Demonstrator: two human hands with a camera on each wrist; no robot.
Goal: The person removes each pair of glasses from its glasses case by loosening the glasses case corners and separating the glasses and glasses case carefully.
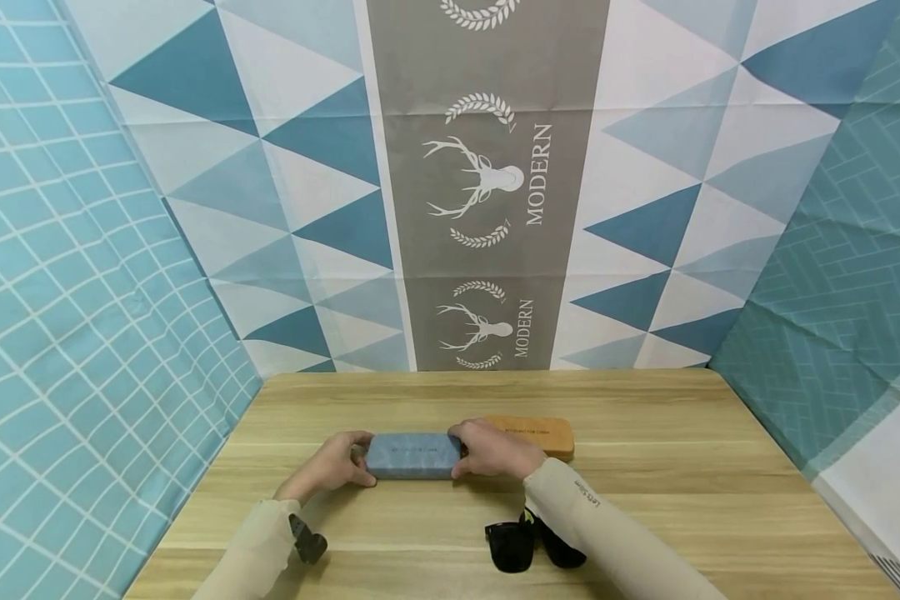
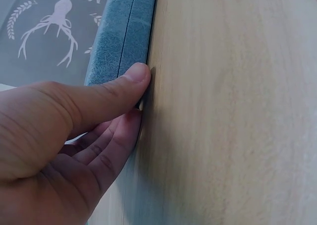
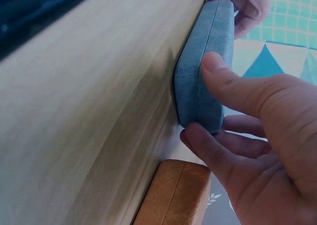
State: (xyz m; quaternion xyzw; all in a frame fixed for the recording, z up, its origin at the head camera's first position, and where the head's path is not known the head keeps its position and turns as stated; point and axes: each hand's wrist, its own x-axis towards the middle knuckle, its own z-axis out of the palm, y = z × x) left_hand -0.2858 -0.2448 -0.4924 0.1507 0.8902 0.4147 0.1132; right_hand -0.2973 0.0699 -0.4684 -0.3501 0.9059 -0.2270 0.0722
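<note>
A blue glasses case (image 1: 412,458) lies closed on the wooden table, its long side facing me. My left hand (image 1: 336,462) grips its left end; in the left wrist view the thumb (image 2: 136,72) presses the front side and the other fingers are partly hidden behind the end. At the right end, my right hand (image 1: 495,450) holds the case, with the thumb (image 3: 214,61) on its front side and the fingers around the end and back. A seam runs along the blue case's side (image 3: 189,86). Just beyond the right hand lies an orange-brown glasses case (image 1: 551,433), partly covered by that hand.
Black sunglasses (image 1: 512,546) lie near the right forearm, which partly covers them. The wooden table (image 1: 390,542) meets a patterned cloth backdrop (image 1: 487,250) at its far edge. Blue tiled-pattern cloth (image 1: 82,333) hangs along the left side. A dark blurred shape (image 3: 29,12) fills one corner of the right wrist view.
</note>
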